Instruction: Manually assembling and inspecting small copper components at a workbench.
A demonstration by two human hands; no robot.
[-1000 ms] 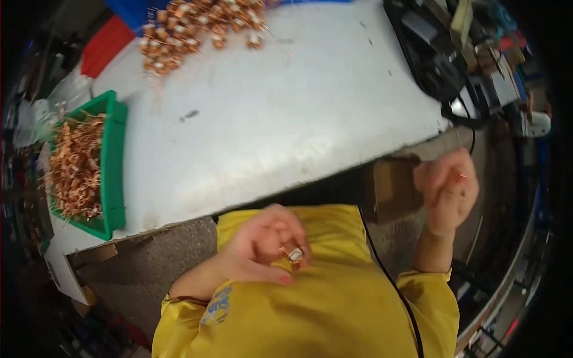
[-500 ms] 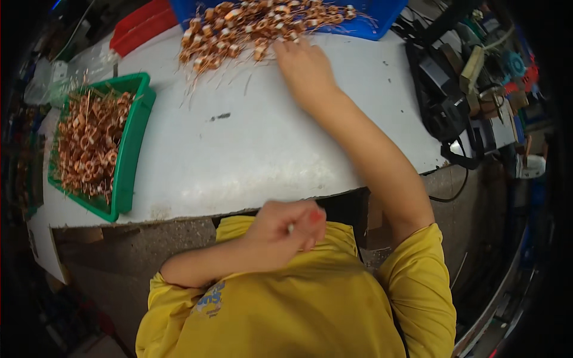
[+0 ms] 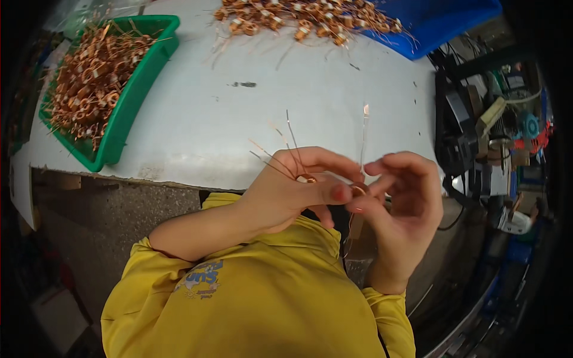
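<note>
My left hand (image 3: pixel 277 194) and my right hand (image 3: pixel 412 206) meet above the near edge of the white table. A copper coil (image 3: pixel 359 190) is pinched where their fingertips come together, with one thin wire lead standing up and another hanging down. Tucked in the curled fingers of my left hand sits another small copper coil (image 3: pixel 306 178), its several leads fanning up and to the left. My right thumb and index finger close on the fingertip coil, while the other right fingers are bent. Fingers partly cover both coils.
To the left stands a green tray (image 3: pixel 132 89) heaped with copper coils. More loose coils (image 3: pixel 310 18) spill out of a blue bin (image 3: pixel 436 30) at the far side of the table (image 3: pixel 209 131). A black bag (image 3: pixel 456 125) and cluttered tools lie along the right.
My right hand has come back from the coil pile to meet my left hand, bringing a coil. The left hand has turned, showing coil leads. The view has shifted.
</note>
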